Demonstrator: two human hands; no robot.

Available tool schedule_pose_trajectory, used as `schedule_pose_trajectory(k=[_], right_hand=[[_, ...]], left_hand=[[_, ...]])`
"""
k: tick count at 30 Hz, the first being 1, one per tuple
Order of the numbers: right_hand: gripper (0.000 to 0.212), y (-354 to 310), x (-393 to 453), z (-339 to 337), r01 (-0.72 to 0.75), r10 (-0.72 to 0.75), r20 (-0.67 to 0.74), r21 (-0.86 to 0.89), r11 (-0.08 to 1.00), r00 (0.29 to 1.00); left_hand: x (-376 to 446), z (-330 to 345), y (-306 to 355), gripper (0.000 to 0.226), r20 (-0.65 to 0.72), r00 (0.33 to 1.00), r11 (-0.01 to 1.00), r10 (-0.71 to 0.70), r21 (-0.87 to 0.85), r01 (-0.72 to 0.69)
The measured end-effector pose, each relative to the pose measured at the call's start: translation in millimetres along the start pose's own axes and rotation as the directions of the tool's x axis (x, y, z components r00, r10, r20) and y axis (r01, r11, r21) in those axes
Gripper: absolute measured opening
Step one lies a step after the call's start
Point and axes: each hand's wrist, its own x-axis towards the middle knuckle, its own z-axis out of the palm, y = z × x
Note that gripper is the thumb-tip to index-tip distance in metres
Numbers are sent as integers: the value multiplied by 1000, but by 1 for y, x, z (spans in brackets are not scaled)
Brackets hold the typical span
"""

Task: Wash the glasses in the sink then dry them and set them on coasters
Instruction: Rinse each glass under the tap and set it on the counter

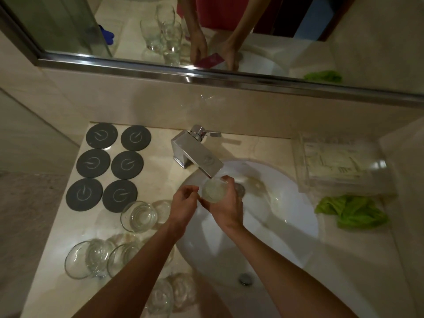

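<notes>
glass in hand (213,190): mid-frame, right under the faucet (197,157), over the sink (286,203)
right hand (226,208): fingers wrapped round that glass
left hand (183,206): fingers loosely curled by the rim, can't tell if touching
coasters (107,166): six, upper left, all bare
other glasses (137,216): waiting lower left on the table
green cloth (351,211): right side, not picked up
progress: looks like early days tbh

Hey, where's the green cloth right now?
In the head view the green cloth lies crumpled on the counter to the right of the sink, just in front of the clear plastic box.
</notes>
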Motion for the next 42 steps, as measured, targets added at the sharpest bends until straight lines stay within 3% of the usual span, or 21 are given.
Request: schedule_pose_trajectory(k=[4, 6, 10, 13, 15, 18, 20, 23, 26, 31, 36, 42], right_hand=[[75, -4, 5, -1, -84, 77, 47, 149, 985, 996], [69, 1, 12, 3, -152, 115, 133, 321, 935, 984], [53, 7, 17, -1, -389, 191, 381, 556, 734, 904], [63, 7, 17, 0, -654, 330, 567, 617, 438, 755], [73, 8, 20, 1, -709, 359, 613, 635, 306, 704], [78, 8, 23, -4, -726, 389, 621, 641, 249, 681], [68, 6, 27, -9, -725, 385, 621, 639, 257, 683], [40, 4, 36, -16, -687, 325, 609, 587, 428, 724], [45, -2, 44, -22, -628, 292, 594, 498, 598, 750], [56, -6, 55, -32, -651, 292, 609, 526, 546, 737], [53, -2, 54, -36, -664, 286, 637, 491, 564, 715], [53, 6, 56, -39, -619, 277, 584, 537, 573, 763]], left_hand=[[-3, 4, 4, 17, -24, 999, 999, 40, 13, -40], [-6, 5, 11, 22, -57, 995, 997, 81, -14, -82], [-3, 7, 14, 27, -40, 998, 999, 39, -29, -40], [0, 5, 11, 36, 73, 997, 1000, 1, 14, -2], [3, 6, 10, 33, 112, 993, 998, 34, 57, -41], [10, 6, 10, 30, 133, 987, 988, 94, 111, -109], [12, 5, 11, 42, 165, 981, 979, 104, 158, -130], [15, 6, 12, 62, 196, 976, 963, 93, 230, -138], [20, 7, 13, 71, 203, 975, 959, 87, 247, -137], [29, 11, 13, 52, 203, 975, 986, 86, 123, -113], [37, 10, 12, 73, 308, 949, 991, 65, 87, -97], [33, 18, 10, 51, 311, 950, 999, -13, 41, 1]])
